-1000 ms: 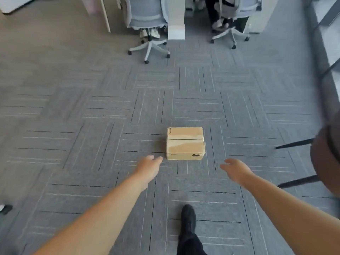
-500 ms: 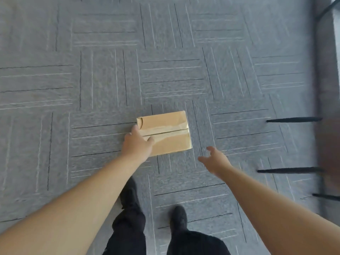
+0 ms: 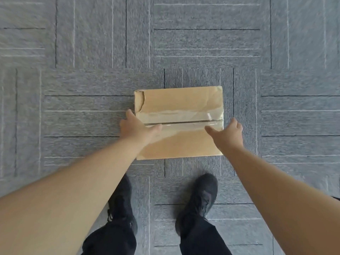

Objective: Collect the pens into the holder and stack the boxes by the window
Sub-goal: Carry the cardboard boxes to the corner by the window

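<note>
A taped brown cardboard box (image 3: 181,103) lies flat on the grey carpet right in front of my feet, its far left corner torn. My left hand (image 3: 136,128) clasps the box's left edge, thumb on the top face and fingers down the side. My right hand (image 3: 228,133) straddles the right edge the same way, thumb over the top. The box rests on the floor between both hands. No pens, holder or window are in view.
Grey carpet tiles (image 3: 82,116) with line patterns fill the view on all sides. My two black shoes (image 3: 200,196) and dark trouser legs stand just behind the box.
I have stepped up and bent over the box, so it now looks much larger. My right hand has reached the right edge, and both hands now sit on the box's sides.
</note>
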A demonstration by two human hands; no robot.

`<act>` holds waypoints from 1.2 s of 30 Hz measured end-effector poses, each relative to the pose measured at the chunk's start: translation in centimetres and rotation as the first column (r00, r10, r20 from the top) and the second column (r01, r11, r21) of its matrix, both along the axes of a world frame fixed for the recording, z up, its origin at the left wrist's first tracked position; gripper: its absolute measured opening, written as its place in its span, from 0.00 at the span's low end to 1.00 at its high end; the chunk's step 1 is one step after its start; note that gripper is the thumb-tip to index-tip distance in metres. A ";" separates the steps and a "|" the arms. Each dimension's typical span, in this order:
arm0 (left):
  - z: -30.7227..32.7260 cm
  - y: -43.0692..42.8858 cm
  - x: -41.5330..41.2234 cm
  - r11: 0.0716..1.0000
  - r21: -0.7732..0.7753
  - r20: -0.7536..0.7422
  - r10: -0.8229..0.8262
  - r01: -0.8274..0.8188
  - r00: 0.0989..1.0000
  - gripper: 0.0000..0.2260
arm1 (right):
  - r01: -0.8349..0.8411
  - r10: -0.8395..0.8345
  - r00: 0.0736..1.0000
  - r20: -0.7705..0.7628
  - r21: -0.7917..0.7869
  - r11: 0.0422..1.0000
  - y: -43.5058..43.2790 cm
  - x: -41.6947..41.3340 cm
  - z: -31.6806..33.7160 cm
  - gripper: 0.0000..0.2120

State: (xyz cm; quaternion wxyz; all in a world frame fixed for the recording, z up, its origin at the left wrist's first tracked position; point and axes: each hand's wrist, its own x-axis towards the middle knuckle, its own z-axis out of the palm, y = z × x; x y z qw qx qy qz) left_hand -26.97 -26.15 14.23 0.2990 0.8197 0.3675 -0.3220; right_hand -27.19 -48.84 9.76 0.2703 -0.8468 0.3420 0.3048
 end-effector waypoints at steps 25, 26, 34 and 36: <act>17.8 -8.4 13.2 0.965 -0.248 0.319 0.159 -0.080 0.934 0.37 | 0.498 -0.520 0.786 0.334 0.158 0.853 -7.6 7.6 19.0 0.35; 21.2 -9.4 14.0 0.962 -0.267 0.345 0.146 -0.052 0.927 0.35 | 0.509 -0.537 0.763 0.361 0.176 0.842 -8.7 7.9 22.6 0.34; 51.8 -19.3 17.3 0.900 -0.366 0.545 0.002 0.236 0.838 0.26 | 0.596 -0.628 0.521 0.578 0.280 0.753 -17.8 6.7 53.9 0.27; 57.0 -21.6 17.1 0.868 -0.385 0.581 -0.038 0.315 0.813 0.29 | 0.631 -0.628 0.464 0.625 0.264 0.729 -19.4 4.8 59.5 0.28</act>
